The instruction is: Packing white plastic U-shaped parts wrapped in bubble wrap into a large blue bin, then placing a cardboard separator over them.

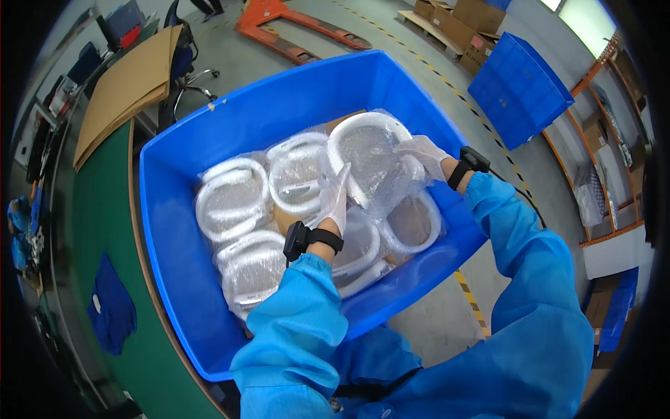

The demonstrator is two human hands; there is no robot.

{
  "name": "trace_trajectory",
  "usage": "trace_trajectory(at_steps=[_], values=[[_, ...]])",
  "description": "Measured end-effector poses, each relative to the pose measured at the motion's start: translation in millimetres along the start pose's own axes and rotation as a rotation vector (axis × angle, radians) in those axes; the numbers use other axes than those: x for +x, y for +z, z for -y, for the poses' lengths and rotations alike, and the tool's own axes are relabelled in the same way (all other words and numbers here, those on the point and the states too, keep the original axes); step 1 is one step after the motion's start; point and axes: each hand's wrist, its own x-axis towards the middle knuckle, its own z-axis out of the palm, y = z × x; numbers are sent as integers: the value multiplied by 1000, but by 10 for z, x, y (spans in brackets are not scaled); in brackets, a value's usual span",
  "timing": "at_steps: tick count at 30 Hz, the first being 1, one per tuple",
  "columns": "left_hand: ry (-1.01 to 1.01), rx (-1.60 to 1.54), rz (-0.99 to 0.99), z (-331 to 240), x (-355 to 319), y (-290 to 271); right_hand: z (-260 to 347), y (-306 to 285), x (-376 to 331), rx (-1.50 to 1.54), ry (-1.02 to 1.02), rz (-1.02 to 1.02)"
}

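Two hands, mine, thinly gloved in white, each with a black strap and a small dark box at the wrist, blue sleeves [289, 318] behind. One white oval frame [373, 148], wrapped in clear bubbly plastic, located at the upper right of the large blue bin [176, 241], partly overlapping its neighbours. Right hand [426, 152]: at the frame's right side, fingers together and clamped on the wrapped edge. Left hand [333, 199]: at the frame's lower left edge, one finger pointing up along it; whether the other fingers are clamped, I cannot tell. Several more wrapped white frames [233, 200], lying in the bin to the left of and below my hands, some touching; brown cardboard [285, 219] shows between them. One green surface [157, 342], just beside the bin on my left, bearing a dark blue cloth [113, 311] and, farther off, a stack of tan sheets [129, 91]. One wheeled chair [183, 63], near the sheets. One orange pallet truck [289, 33], on the floor beyond the bin. One further blue bin [518, 94], standing to the right, near orange-framed shelves [590, 150]. Several brown boxes [457, 28], on a pallet at the back.
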Motion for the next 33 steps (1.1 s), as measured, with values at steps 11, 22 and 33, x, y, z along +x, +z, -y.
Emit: trace_trajectory(at_steps=[11,22,33], values=[[69,-326,-80,88,281,86,-187,-138,64,22,34,31],[105,125,-543,-350,204,-111,-237,239,214,116,-164,15],[327,-202,-623,-152,589,-153,-372,57,694,-139,-377,-349]])
